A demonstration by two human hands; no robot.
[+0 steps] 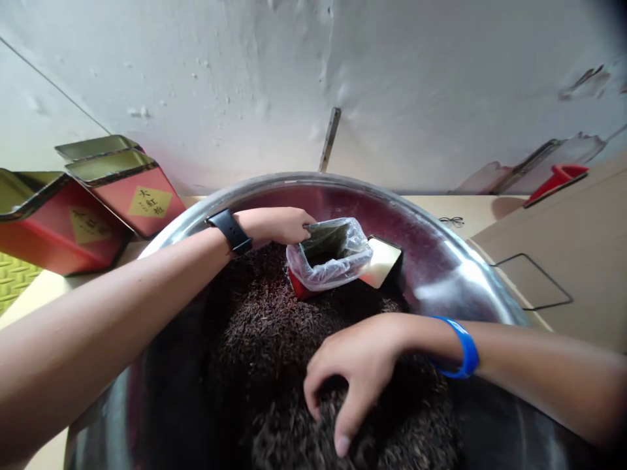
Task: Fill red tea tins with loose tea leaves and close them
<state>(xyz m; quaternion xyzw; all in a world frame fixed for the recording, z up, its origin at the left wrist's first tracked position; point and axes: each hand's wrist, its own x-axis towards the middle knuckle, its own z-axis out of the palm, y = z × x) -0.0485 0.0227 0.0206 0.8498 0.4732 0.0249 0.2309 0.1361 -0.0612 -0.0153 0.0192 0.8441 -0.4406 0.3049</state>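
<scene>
A large round metal tub (313,179) holds a heap of dark, loose tea leaves (274,320). At its far side stands a red tin (301,287), its mouth lined with a clear plastic bag (336,271) folded over the rim. My left hand (287,225) is closed on the left edge of the bag-lined rim, fingertips partly hidden. Dark contents show dimly inside the tin. Nearer to me, my right hand (355,372) is dug into the heap, its thumb and fingers curled around tea leaves. A pale lid-like piece (381,262) lies right of the tin.
Open red tins (151,196) with yellow labels stand left of the tub. At the right are a cardboard box (578,261) with a wire handle, a red plastic piece (558,183) and eyeglasses (453,221). The wall (274,85) rises close behind the tub.
</scene>
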